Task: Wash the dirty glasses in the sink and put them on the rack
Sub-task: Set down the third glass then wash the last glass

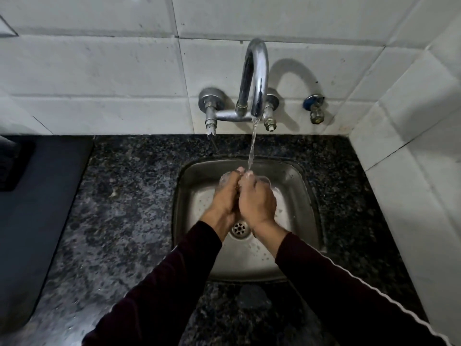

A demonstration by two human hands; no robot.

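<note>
Fingers of the left hand [225,193] curl around the left side of a clear drinking glass [264,181], fingertips bunched at its rim; fingers of the right hand [257,199] wrap the right side, knuckles toward the camera. Both hands press close together, thumbs touching or nearly so, with the glass largely hidden between them; only a transparent edge shows at upper right and upper left. Glass is held over the square stainless-steel sink basin [296,186], above the round perforated drain [239,228]. A thin stream of water [252,148] falls from the curved chrome wall-mounted tap [257,78] onto the fingertips and glass rim. Droplets speckle the basin floor. Dark maroon sleeves [174,278] cover both forearms. Sink sits in a black speckled granite counter [119,196]; white wall tiles [99,71] behind.
</note>
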